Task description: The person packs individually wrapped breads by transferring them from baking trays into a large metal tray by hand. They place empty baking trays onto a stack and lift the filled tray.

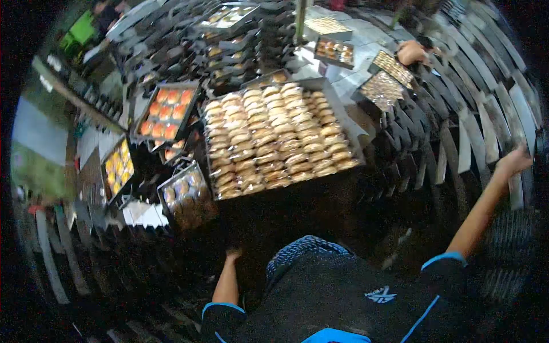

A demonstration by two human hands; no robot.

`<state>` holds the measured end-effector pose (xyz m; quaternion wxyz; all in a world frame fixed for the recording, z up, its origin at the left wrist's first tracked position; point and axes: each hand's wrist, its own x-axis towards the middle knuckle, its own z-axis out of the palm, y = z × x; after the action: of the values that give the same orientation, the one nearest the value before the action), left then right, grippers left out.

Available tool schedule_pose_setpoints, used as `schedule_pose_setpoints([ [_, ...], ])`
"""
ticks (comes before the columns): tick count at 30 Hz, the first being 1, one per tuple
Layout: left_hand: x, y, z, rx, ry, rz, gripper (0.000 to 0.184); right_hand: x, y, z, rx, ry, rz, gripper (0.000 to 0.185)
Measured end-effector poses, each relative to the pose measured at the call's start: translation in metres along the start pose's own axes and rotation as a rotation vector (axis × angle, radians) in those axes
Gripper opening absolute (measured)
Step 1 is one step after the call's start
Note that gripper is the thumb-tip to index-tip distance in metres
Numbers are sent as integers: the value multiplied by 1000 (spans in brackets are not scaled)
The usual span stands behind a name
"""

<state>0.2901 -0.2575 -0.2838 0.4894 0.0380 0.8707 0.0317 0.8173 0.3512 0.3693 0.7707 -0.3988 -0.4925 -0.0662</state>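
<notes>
At the right edge my right hand (513,163) is stretched out against a tall stack of dark metal trays (486,128). Its fingers are blurred, so whether they grip a tray edge is unclear. My left hand (233,253) hangs low in front of my body, in the shadow below a big tray. Its fingers are lost in the dark, and nothing can be seen in it. That big metal tray (357,151) stands ahead of me, filled with rows of clear-wrapped round pastries (274,134).
Left of the big tray are trays of orange-topped buns (167,111), yellow-topped buns (119,167) and wrapped buns (184,186). More trays of baked goods (334,51) lie on the tiled floor (366,37). A crouching person (413,52) is at the far right. Tray stacks surround me.
</notes>
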Motion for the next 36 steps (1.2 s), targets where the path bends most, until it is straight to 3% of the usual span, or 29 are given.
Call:
schedule_pose_setpoints([
  [2, -17, -49, 32, -18, -95, -140, 40, -144, -4, 14, -200, -402, -158, 52],
  [6, -31, -88, 42, -131, -32, -290, 48, -357, 13, 0, -408, -1560, -391, 65],
  [8, -23, -76, 21, -216, 147, -270, 52, -415, -2, -8, -487, -1752, -265, 68],
  [9, -22, -60, 2, -285, 273, -226, 54, -435, 7, -4, -418, -1742, -185, 69],
  [10, -33, -38, -31, -410, 369, -42, 60, -450, 14, 1, -349, -1732, -99, 69],
  [11, -41, 0, -62, -522, 531, -113, 61, -456, 16, 13, -241, -1679, -37, 67],
  [13, -47, 62, -110, -627, 861, 39, 56, -460, 21, 40, -168, -1539, -22, 64],
  [14, -2, 64, -117, -865, 986, 394, 55, -461, 33, 52, -135, -1467, -30, 64],
  [15, -59, 118, -150, -829, 1143, 463, 52, -459, 43, 66, -120, -1420, -19, 62],
  [16, -33, 139, -158, -1070, 1208, 606, 49, -457, 51, 81, -103, -1369, -10, 61],
  [17, -5, 153, -162, -1125, 1246, 597, 52, -454, 57, 92, -178, -1372, 50, 61],
  [18, -11, 176, -172, -1069, 1172, 407, 57, -454, 65, 105, -165, -1381, 60, 61],
  [20, -4, 205, -172, -1165, 1070, 375, 62, -455, 82, 121, -176, -1305, 135, 60],
  [21, 5, 209, -170, -1188, 1035, 366, 64, -459, 94, 125, -200, -1337, 176, 60],
  [23, 60, 176, -160, -908, 973, 123, 70, -471, 111, 128, -157, -1392, 234, 60],
  [24, 56, 172, -165, -901, 976, 124, 70, -479, 119, 131, -107, -1443, 269, 61],
  [25, 44, 169, -171, -834, 996, 108, 71, -493, 126, 127, -15, -1466, 221, 60],
  [26, 26, 172, -173, -766, 1012, 92, 72, -511, 135, 118, -24, -1530, 350, 61],
  [27, -24, 206, -177, -1037, 1028, 29, 72, -506, 127, 114, -99, -1688, 297, 62],
  [29, -34, 227, -170, -1379, 1127, -28, 73, -501, 129, 118, -10, -1711, 118, 65],
  [30, 13, 207, -167, -1393, 1280, -94, 72, -495, 134, 122, 83, -1740, 228, 67],
  [31, 58, 187, -164, -1395, 1434, -163, 72, -489, 133, 126, 103, -1720, 195, 67],
  [32, 79, 182, -160, -1326, 1637, -312, 71, -483, 127, 130, 130, -1704, 160, 67],
  [33, 20, 189, -168, -1104, 1227, -410, 65, -473, 116, 134, 142, -1704, 144, 66],
  [34, 21, 186, -164, -1119, 1220, -414, 65, -473, 116, 139, 244, -1685, 205, 66],
  [36, 48, 184, -165, -851, 1485, -356, 61, -494, 126, 136, 131, -1691, 143, 67],
])
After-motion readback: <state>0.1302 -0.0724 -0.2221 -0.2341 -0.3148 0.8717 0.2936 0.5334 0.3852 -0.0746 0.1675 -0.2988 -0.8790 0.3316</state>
